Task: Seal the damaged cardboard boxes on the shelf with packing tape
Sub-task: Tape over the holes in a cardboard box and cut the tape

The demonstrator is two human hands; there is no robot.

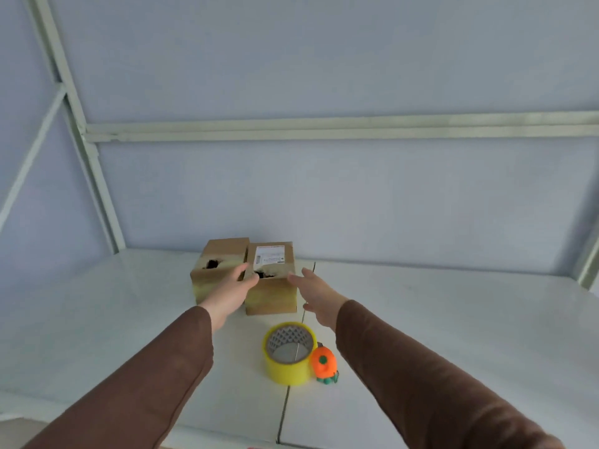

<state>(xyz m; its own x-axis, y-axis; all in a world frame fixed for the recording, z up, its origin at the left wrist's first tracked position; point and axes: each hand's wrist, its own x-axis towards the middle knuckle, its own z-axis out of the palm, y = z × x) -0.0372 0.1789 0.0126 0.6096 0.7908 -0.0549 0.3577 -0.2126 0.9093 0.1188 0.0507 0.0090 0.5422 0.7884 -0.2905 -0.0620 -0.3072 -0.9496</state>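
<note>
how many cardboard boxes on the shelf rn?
2. The left box and the labelled box stand side by side near the back wall, each with a torn hole on top. Nothing suggests others hidden.

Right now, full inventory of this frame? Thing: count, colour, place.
cardboard boxes: 2, brown, side by side at the back of the shelf; left box with a torn hole on top, right box with a torn hole and a white label
tape roll: 1, yellow, in front of the right box
carrot-shaped gadget: 1, orange with green, touching the tape roll's right side
shelf: 1, white, with pale frame bars behind
left hand: open, at the right box's left top edge
right hand: open, beside the right box's right edge
sleeves: 2, brown
</note>
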